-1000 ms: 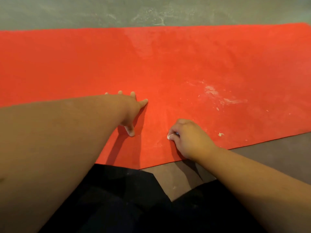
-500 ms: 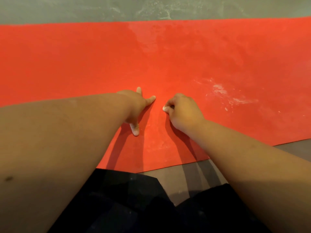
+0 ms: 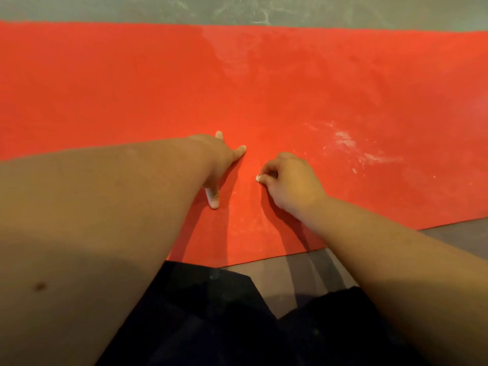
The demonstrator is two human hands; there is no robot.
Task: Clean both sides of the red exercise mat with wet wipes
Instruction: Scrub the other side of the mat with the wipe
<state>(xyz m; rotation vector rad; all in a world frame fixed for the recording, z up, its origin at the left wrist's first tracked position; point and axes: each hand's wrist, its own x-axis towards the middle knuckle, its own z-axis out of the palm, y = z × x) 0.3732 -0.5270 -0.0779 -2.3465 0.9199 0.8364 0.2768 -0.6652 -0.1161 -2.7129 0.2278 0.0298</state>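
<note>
So, mat [image 3: 158, 88]: red, on floor [image 3: 105, 9], white smears right.
Left hand [image 3: 221, 157]: grip wide, fingers splayed, pressing mat.
Right hand [image 3: 289, 182]: grip curled, pinching white scrap [image 3: 258, 177].

My R grip [image 3: 287, 180] w/ the wipe [image 3: 258, 177] slid up the mat [image 3: 132, 88] from its near edge, ending just beside my L grip [image 3: 219, 165].

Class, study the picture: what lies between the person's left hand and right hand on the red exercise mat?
Only a bare strip of the red exercise mat separates the left hand and right hand, seen in the head view.
</note>
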